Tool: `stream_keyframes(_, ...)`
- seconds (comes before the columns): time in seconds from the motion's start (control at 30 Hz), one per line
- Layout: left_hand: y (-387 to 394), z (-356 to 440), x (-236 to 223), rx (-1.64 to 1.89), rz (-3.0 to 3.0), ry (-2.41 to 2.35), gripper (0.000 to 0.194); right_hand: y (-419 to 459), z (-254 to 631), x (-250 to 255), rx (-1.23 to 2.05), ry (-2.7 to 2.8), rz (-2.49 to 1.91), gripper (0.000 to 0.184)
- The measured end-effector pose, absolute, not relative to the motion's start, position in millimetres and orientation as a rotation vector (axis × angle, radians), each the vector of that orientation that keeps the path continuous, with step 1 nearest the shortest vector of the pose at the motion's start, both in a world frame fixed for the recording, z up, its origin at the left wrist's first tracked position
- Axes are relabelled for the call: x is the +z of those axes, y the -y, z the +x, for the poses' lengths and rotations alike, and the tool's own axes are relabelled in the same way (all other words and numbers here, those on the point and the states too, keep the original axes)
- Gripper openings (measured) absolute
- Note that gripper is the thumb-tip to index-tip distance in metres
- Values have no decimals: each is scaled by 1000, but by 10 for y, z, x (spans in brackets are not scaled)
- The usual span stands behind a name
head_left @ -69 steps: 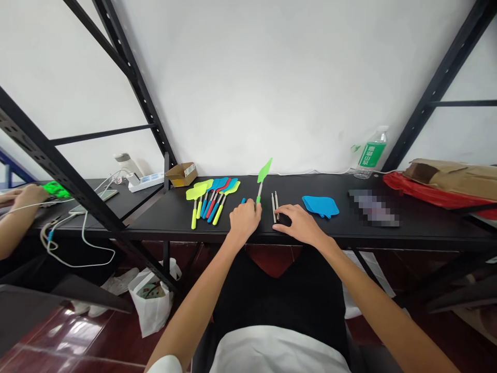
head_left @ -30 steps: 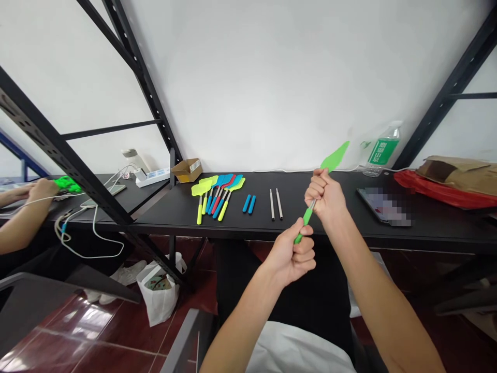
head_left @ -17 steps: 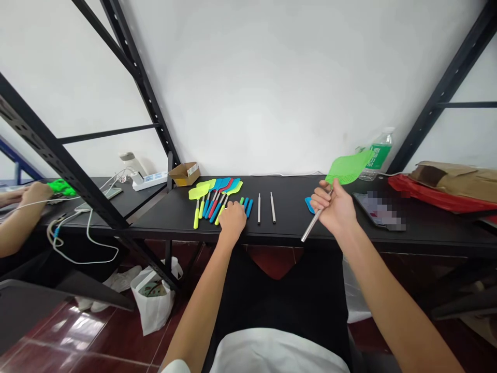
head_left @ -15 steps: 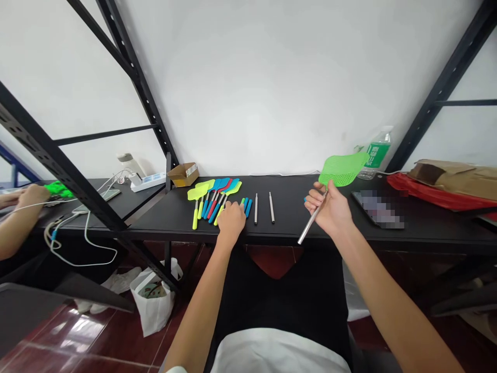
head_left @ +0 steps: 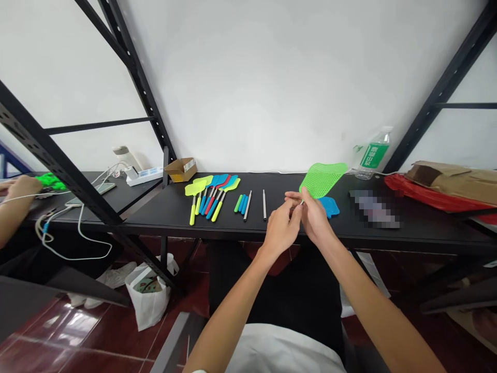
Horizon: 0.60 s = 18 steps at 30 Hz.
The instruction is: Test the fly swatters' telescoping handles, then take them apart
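Note:
My right hand (head_left: 315, 216) is closed on a green fly swatter (head_left: 324, 177), pinching it just below the mesh head. My left hand (head_left: 284, 226) meets it from the left, its fingers closed where the swatter's metal rod runs in. Most of the rod is hidden, and whether a grip sleeve is in that hand cannot be seen. Blue swatter heads (head_left: 330, 206) lie on the table behind my right hand. Left of my hands are two metal rods (head_left: 264, 205), then a green grip sleeve (head_left: 238, 203) and two blue grip sleeves (head_left: 244, 204).
Several assembled swatters (head_left: 212, 198) lie fanned at the left of the black table (head_left: 155, 215), beside a small cardboard box (head_left: 180, 171). A blurred-out phone (head_left: 375, 209), a water bottle (head_left: 375, 154) and a red-and-brown bag (head_left: 454, 181) are at the right. Another person's hand (head_left: 25, 189) is far left.
My left hand has left the grip sleeves and moved right to the rod. My right hand has brought the green swatter leftward and turned it, uncovering the blue heads.

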State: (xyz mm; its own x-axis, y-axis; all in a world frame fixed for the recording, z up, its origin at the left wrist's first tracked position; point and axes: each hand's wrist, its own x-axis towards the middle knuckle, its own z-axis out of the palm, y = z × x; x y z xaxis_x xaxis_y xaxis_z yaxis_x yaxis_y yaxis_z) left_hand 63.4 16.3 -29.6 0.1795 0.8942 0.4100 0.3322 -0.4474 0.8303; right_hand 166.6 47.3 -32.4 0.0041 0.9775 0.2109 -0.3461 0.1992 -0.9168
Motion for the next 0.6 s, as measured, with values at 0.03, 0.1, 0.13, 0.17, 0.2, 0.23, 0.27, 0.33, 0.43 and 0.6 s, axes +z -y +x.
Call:
stream_keyframes(0.03, -155, 628, -274, 1229, 1906, -1182, 28, -483, 1692, -333, 1145, 1085, -831, 52)
stream_keyframes(0.1, -150, 613, -221, 1189, 1964, -1250, 29, -497, 1733, -349, 1034, 1178, -882, 53)
stream_keyframes(0.13, -155, 612, -197, 1180, 1993, -1276, 30, -500, 1748, -355, 1010, 1239, -892, 55)
stream_keyframes(0.17, -162, 618, -178, 1179, 2021, -1288, 31, -502, 1761, -358, 992, 1293, -900, 56)
stream_keyframes(0.2, -171, 629, -167, 1188, 2042, -1280, 32, -506, 1775, -357, 978, 1336, -911, 57)
stream_keyframes(0.23, -177, 646, -166, 1203, 2048, -1251, 33, -516, 1795, -351, 970, 1362, -927, 57)
stream_keyframes(0.27, -179, 665, -178, 1212, 2037, -1201, 33, -535, 1827, -338, 972, 1362, -938, 55)
stream_keyframes(0.33, -170, 698, -238, 1188, 1954, -1067, 35, -608, 1949, -293, 995, 1249, -935, 53)
stream_keyframes(0.43, -179, 679, -362, 1071, 1782, -966, 38, -776, 2294, -214, 1001, 953, -914, 49)
stream_keyframes(0.6, -557, 485, -373, 963, 1936, -1495, 35, -915, 2852, -277, 1011, 1220, -1319, 45)
